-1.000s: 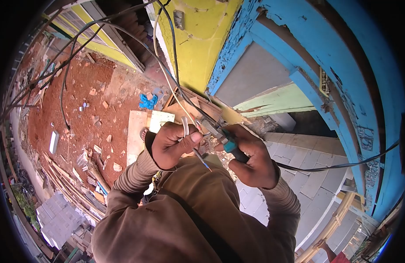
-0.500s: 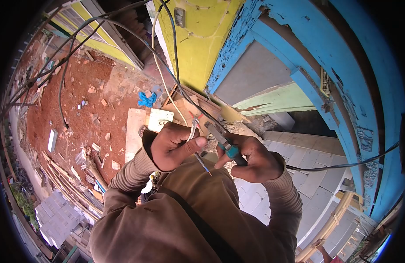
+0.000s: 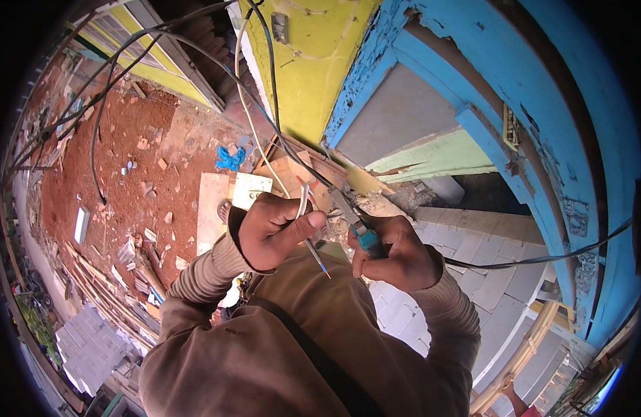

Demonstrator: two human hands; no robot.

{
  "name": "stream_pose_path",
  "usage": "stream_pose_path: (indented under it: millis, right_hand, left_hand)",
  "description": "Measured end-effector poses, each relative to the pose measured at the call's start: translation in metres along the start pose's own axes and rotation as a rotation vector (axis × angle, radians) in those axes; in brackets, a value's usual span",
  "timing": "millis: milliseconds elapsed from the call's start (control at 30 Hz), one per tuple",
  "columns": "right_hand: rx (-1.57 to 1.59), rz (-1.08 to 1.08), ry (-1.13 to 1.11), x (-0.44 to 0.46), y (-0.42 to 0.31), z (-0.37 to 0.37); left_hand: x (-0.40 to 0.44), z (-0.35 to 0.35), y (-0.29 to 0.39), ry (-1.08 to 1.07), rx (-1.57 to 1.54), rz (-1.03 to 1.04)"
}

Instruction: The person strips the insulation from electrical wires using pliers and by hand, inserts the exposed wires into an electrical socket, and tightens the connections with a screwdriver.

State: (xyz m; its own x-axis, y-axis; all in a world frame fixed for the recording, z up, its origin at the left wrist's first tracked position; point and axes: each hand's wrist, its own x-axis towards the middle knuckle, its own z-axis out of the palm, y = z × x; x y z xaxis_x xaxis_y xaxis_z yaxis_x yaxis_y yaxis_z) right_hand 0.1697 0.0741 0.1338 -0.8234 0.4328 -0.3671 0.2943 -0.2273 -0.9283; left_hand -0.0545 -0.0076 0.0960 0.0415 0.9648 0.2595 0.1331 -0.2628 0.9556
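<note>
A left hand [image 3: 275,233] pinches a pale cable [image 3: 313,254] between thumb and fingers, its blue-ended wire angled down in front of a brown sweatshirt [image 3: 265,347]. Just beside it, the right hand [image 3: 400,256] is wrapped around teal-handled pliers [image 3: 364,233], their head near a dark cable [image 3: 296,156]. Beyond, a crumpled blue item [image 3: 230,158] lies on reddish ground [image 3: 126,181], near a yellow wall [image 3: 317,69] and peeling blue woodwork [image 3: 431,76].
</note>
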Motion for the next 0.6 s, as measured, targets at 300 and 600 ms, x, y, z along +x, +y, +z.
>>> stream_pose_path:
  millis: [300, 600]
  right_hand:
    - [0.163, -0.035, 0.111, -0.023, -0.008, 0.014]
    - [0.449, -0.74, 1.258, -0.128, 0.014, -0.121]
  left_hand:
    - [0.009, -0.026, 0.015, -0.22, 0.034, -0.056]
    - [0.0, -0.079, 0.011, 0.161, -0.225, -0.195]
